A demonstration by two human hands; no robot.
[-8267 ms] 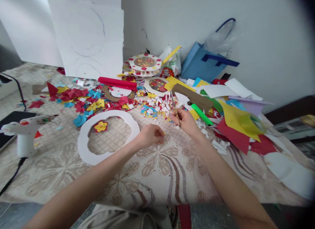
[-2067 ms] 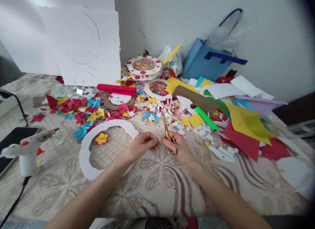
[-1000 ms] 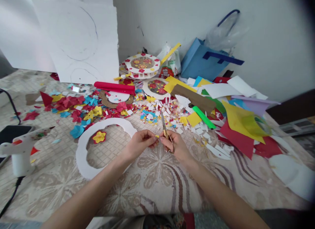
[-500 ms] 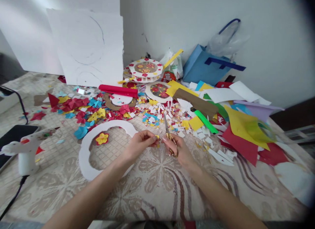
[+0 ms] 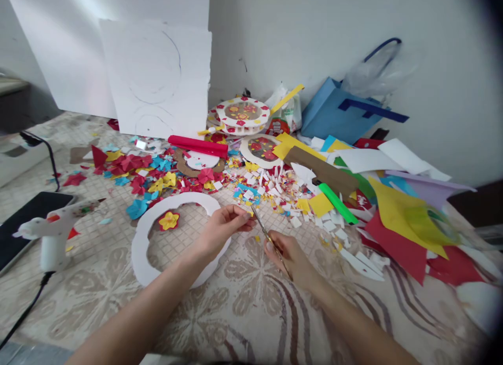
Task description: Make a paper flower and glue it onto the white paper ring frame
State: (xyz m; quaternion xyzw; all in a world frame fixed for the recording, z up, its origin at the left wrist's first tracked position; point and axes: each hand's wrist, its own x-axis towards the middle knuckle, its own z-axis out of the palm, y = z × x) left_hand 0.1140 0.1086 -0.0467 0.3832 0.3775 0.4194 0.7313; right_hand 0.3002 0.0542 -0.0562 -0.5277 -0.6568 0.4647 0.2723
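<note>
My left hand (image 5: 223, 226) is closed in a pinch on a small piece of yellow paper (image 5: 252, 214), mostly hidden by the fingertips. In my right hand (image 5: 293, 257) are scissors (image 5: 260, 221) with gold handles, their blades pointing up and left, the tips close to the yellow piece. Under and beside my left wrist lies a white scalloped paper ring (image 5: 142, 244). A yellow paper flower on a red one (image 5: 168, 220) sits inside the ring, near its upper left edge.
A glue gun (image 5: 54, 234) stands at the left by a black phone (image 5: 33, 218). Behind my hands are paper scraps (image 5: 271, 184), paper flowers (image 5: 129, 163) and a decorated round box (image 5: 242, 116). Right are a green cutter (image 5: 336, 201), coloured sheets (image 5: 396, 250) and a blue bag (image 5: 338, 111).
My right hand has turned the scissors, and their blades have swung toward my left fingertips. The left hand keeps its pinch. The whole view has shifted slightly.
</note>
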